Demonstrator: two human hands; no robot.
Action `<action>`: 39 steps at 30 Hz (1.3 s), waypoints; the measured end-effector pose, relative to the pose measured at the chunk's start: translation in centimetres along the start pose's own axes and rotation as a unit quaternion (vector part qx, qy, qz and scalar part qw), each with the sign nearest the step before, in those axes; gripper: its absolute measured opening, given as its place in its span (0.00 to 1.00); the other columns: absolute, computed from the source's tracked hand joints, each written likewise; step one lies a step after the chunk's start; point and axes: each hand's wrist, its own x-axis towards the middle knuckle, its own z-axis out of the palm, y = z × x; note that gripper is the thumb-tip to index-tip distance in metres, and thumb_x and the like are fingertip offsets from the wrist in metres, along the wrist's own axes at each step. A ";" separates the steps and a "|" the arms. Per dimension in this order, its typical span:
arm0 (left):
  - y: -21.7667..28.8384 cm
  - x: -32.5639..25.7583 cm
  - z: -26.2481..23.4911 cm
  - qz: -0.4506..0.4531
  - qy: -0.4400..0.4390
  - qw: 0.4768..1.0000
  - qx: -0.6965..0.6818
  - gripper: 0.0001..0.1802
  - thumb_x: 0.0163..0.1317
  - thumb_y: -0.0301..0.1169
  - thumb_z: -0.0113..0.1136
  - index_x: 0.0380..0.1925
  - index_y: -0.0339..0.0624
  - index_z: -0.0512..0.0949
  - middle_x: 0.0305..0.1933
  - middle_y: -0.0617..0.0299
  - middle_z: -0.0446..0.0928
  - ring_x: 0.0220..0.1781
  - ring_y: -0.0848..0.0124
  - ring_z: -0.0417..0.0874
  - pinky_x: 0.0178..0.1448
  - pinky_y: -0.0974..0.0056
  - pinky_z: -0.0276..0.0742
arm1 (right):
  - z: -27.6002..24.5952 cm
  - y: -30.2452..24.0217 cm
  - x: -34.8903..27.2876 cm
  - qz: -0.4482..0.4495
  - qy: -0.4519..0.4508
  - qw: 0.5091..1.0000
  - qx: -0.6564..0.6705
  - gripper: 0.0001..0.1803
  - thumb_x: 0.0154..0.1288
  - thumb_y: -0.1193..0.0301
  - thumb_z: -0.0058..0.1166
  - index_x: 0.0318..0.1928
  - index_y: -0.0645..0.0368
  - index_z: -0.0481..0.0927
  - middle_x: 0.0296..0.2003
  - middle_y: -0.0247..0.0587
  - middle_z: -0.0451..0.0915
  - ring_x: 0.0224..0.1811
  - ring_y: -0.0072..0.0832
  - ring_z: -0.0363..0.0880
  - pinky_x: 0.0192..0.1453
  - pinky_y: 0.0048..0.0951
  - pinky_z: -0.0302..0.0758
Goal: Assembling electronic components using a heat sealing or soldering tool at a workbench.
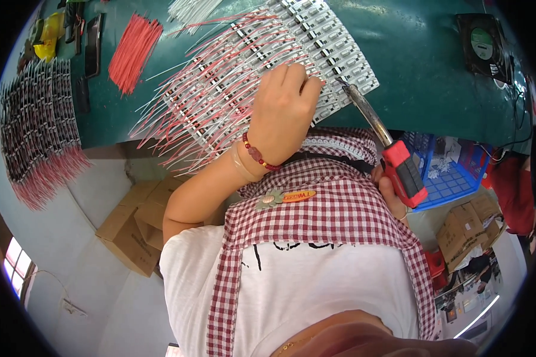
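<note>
My right hand (392,199) is wrapped round the red and black handle of a soldering iron (401,169). The iron's metal tip points up and left, reaching the rows of small grey and black parts (338,55) on the table. My left hand (284,107), with a beaded bracelet at the wrist, rests over these rows, fingers curled and thumb and forefinger closed close to the tip. What they pinch is too small to make out. Red and white wires (220,89) fan leftward from many of the parts, some passing under my left hand.
On the green table (411,53) lie a bundle of red wires (135,52), white wires (193,12) and a stack of wired parts (39,119). A black disc-shaped device (483,46) sits at right. A blue basket (452,181) and cardboard boxes (128,229) stand below table level.
</note>
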 end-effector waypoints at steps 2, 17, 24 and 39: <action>0.3 0.0 -0.3 0.010 0.014 1.000 0.016 0.04 0.56 0.23 0.65 0.32 0.41 0.81 0.29 0.59 0.69 0.33 0.61 0.74 0.39 0.57 0.69 | 0.1 -1.1 0.5 0.017 0.019 0.998 0.051 0.13 0.58 0.67 0.68 0.38 0.63 0.84 0.32 0.47 0.83 0.31 0.42 0.81 0.35 0.36 0.76; 0.1 -0.6 0.9 -0.009 0.009 0.999 -0.046 0.06 0.55 0.21 0.67 0.32 0.41 0.82 0.29 0.60 0.69 0.34 0.60 0.73 0.39 0.57 0.68 | 0.2 -0.2 -0.7 0.045 0.013 0.998 0.053 0.12 0.58 0.69 0.67 0.38 0.64 0.84 0.32 0.46 0.82 0.31 0.42 0.82 0.35 0.35 0.76; 0.2 -0.6 1.1 -0.009 0.006 0.999 -0.044 0.06 0.55 0.20 0.67 0.33 0.41 0.82 0.30 0.59 0.69 0.34 0.59 0.74 0.40 0.57 0.69 | 0.8 -1.9 0.6 0.037 0.005 0.998 0.045 0.12 0.56 0.68 0.68 0.38 0.62 0.84 0.32 0.46 0.82 0.30 0.41 0.82 0.33 0.35 0.75; -0.2 -0.8 0.8 -0.003 -0.013 1.000 -0.027 0.07 0.55 0.22 0.68 0.32 0.41 0.80 0.30 0.58 0.69 0.34 0.58 0.74 0.40 0.56 0.69 | 0.7 -1.3 -0.4 0.032 0.014 0.999 -0.013 0.13 0.49 0.78 0.67 0.38 0.62 0.84 0.32 0.48 0.81 0.30 0.44 0.82 0.35 0.36 0.77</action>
